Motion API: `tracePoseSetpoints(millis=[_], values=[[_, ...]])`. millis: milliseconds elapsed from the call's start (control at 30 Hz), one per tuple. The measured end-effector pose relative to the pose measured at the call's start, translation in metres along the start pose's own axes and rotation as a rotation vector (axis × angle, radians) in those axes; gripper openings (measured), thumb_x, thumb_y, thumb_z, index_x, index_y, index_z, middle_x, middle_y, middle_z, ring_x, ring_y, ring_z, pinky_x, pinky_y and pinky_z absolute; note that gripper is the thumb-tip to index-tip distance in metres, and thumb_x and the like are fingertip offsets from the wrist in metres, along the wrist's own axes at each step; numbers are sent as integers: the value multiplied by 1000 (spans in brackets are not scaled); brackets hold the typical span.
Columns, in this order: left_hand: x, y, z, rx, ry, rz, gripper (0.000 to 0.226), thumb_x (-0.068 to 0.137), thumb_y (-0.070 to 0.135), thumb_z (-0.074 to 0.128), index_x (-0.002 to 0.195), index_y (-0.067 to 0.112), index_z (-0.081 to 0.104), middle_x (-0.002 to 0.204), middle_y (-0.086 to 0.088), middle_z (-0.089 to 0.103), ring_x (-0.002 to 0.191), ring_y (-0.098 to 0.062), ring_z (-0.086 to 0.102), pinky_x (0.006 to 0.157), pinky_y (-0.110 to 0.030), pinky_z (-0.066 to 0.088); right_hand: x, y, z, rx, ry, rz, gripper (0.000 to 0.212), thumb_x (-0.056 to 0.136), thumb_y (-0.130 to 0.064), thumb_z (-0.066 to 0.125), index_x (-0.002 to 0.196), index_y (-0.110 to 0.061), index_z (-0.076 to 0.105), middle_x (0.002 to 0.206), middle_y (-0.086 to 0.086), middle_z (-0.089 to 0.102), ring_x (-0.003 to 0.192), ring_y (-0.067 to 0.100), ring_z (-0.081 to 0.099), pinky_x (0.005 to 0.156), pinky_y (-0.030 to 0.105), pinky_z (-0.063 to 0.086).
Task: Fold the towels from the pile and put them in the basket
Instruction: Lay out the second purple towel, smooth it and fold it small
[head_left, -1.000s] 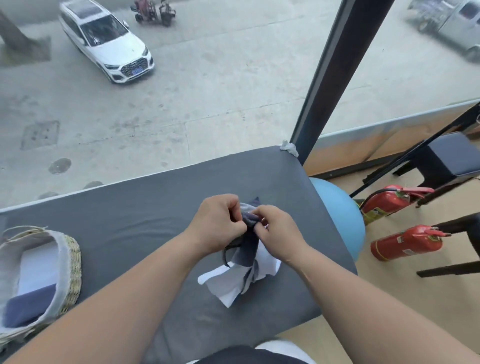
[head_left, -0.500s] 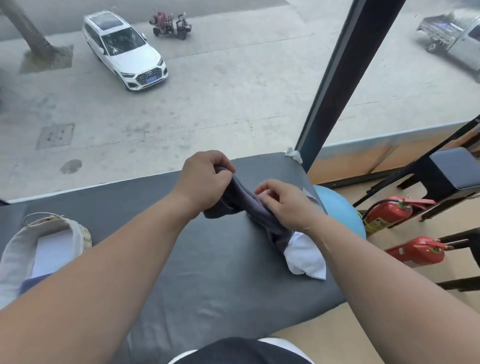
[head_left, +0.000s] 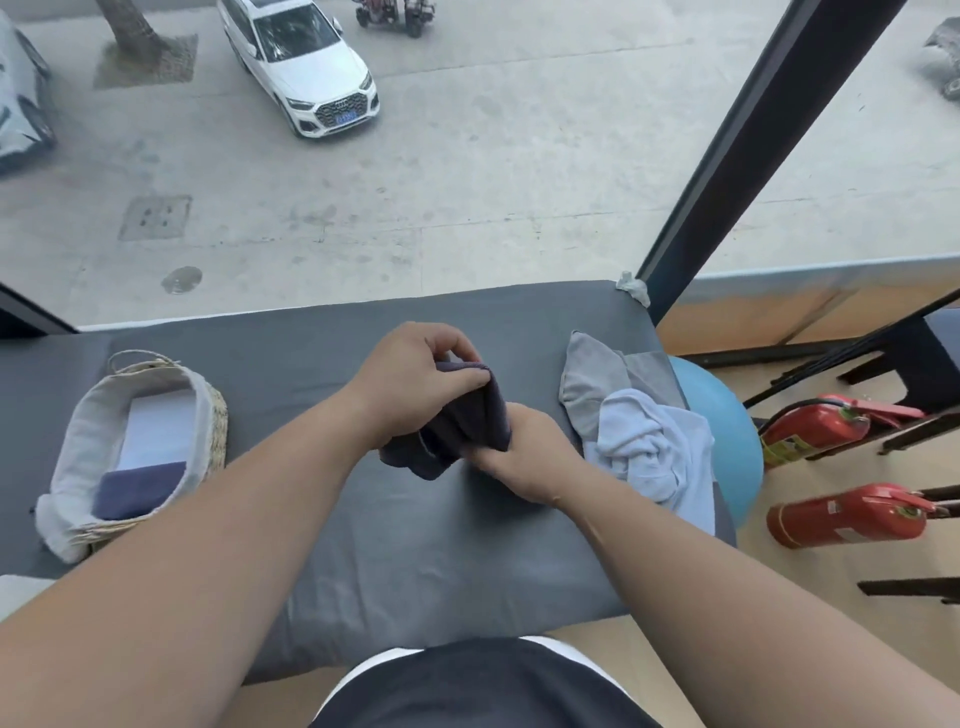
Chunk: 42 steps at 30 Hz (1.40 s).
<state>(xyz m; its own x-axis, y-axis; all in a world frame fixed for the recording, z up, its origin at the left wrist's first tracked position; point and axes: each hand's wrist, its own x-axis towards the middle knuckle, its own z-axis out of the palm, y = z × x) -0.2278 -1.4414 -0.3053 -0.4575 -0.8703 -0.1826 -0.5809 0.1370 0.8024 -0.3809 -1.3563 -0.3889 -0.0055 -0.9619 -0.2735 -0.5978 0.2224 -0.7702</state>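
Head view: the dark towel is now clear of the pile, where a second ago it was bunched together with a white cloth between both hands. It hangs in the air over the middle of the grey padded table. The left hand pinches its upper edge, fingers closed on the hem; the right hand grips it lower down, mostly hidden behind the cloth, fingers curled shut as far as can be told. The towel is navy, soft, crumpled into loose folds, not yet spread flat. The pile, pale blue and grey cloths, lies heaped near the table's right edge. The basket, at the left, already holds one folded navy towel at its near end. Judgement: one piece singled out, folding about to start.
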Motion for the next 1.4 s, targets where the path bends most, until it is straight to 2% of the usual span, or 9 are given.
tracePoseSetpoints(millis=[200,367,500,600,667,733,933,1200,1400], values=[[-12,-37,-44,-75,237,-112,7,83,24,75,77,24,71,78,-4,69,73,-18,67,66,-29,53,10,15,-2,-39,55,178,15,79,-24,66,70,-22,55,61,-9,58,64,17,56,61,34,45],[-46,-103,-70,344,-208,-397,35,70,41,78,102,40,64,87,6,64,79,-9,63,63,-26,45,12,-22,-2,181,-95,-4,22,92,-6,57,88,-21,71,78,-10,72,74,2,63,70,24,51],[-60,-109,-61,-38,-285,-262,61,83,34,75,137,48,50,129,19,54,117,0,54,90,-22,44,16,-60,20,161,-293,-52,43,93,-5,46,114,-34,70,108,-11,74,100,17,70,91,30,55],[-56,-105,-56,-125,-318,-88,35,88,22,70,119,38,65,124,25,60,122,9,50,95,-15,39,18,-81,35,-14,-223,-111,24,90,-9,60,101,-25,75,92,-13,73,86,2,65,82,19,50],[-56,-111,-60,7,-246,-23,7,88,25,70,93,28,70,102,18,70,102,2,61,91,-23,46,16,-88,43,-59,-130,-102,9,87,-15,67,90,-22,73,79,-10,70,72,5,62,68,21,48],[-58,-121,-69,56,-176,-24,11,89,26,68,79,21,65,82,8,69,78,-9,61,76,-32,50,13,-85,48,-53,-49,-50,4,84,-18,70,85,-22,69,73,-8,70,63,7,60,59,22,45],[-68,-138,-95,-157,-157,-24,15,98,19,54,85,11,54,77,-13,57,67,-15,48,61,-32,41,-4,-65,79,-202,-88,98,24,83,-18,72,70,-31,56,64,-12,57,60,4,50,59,24,38],[-87,-149,-118,-387,84,-84,23,103,18,42,80,19,46,66,5,38,57,-8,35,48,-20,34,-29,-36,98,-329,-52,261,17,79,-12,60,75,-24,49,73,-4,60,71,22,56,66,36,47],[-102,-171,-123,-433,190,-161,26,102,18,41,77,22,44,62,12,36,56,-4,33,51,-19,30,-36,-13,83,-414,69,307,22,85,-32,71,76,-28,51,74,-9,61,76,21,59,61,32,41]])
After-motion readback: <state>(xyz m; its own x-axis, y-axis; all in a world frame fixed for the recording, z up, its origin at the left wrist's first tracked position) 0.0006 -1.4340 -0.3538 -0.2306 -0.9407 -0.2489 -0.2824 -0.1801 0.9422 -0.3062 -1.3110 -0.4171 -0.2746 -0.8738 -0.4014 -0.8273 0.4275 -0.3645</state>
